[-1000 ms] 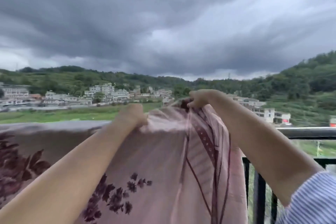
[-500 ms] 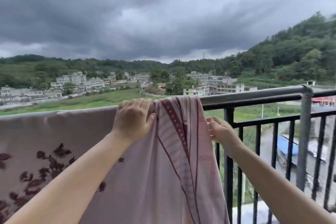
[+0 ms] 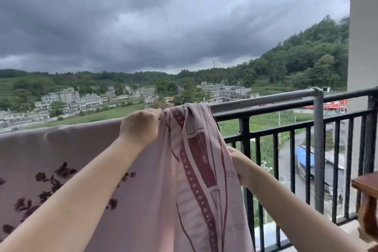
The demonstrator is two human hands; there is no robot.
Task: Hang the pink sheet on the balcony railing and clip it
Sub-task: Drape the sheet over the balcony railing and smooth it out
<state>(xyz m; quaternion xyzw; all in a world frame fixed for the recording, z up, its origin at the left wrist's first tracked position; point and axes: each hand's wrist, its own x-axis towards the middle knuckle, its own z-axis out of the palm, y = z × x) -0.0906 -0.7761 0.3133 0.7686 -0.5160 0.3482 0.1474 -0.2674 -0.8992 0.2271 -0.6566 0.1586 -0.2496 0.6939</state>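
The pink sheet (image 3: 155, 200), printed with dark maroon flowers and a striped border, hangs over the balcony railing (image 3: 263, 100) from the left edge of view to the middle. My left hand (image 3: 141, 127) grips the sheet's bunched top edge at the rail. Lower down, my right hand (image 3: 240, 166) holds the sheet's right border, its fingers partly hidden behind the cloth. No clip is in view.
Bare black railing bars (image 3: 296, 161) and a grey steel post (image 3: 319, 149) stand to the right of the sheet. A pale wall pillar (image 3: 363, 32) rises at the far right, with a brown wooden piece of furniture (image 3: 366, 200) below it.
My right hand has dropped from the top of the sheet down along its right border. My left hand stays at the rail. The view has swung right, showing more bare railing.
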